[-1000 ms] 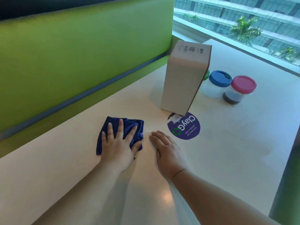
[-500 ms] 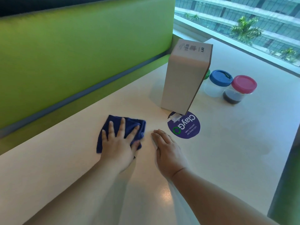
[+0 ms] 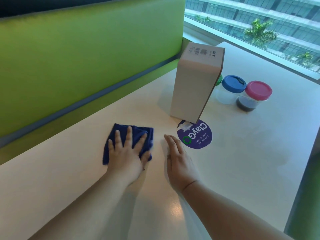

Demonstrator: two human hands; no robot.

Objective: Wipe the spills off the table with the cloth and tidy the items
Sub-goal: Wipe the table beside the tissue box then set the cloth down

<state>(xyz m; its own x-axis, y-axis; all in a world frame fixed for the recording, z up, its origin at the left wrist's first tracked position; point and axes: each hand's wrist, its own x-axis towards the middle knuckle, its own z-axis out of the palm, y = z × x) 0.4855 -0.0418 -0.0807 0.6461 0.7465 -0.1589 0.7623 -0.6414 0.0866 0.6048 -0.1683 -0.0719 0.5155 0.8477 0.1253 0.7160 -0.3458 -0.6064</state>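
Note:
A dark blue cloth lies folded on the cream table. My left hand presses flat on it with fingers spread. Just to its right, my right hand rests flat on the bare table surface, fingers straight and holding nothing. Behind them stands a tall white box, upright. To the right of the box sit a clear jar with a blue lid and one with a pink lid holding dark liquid. A green lid peeks out behind the box. No spill shows plainly.
A round purple sticker lies on the table in front of the box. A green padded bench back runs along the left. A window is at the far end. The table's right edge drops off.
My left hand and the cloth have shifted only slightly; the right hand stays put.

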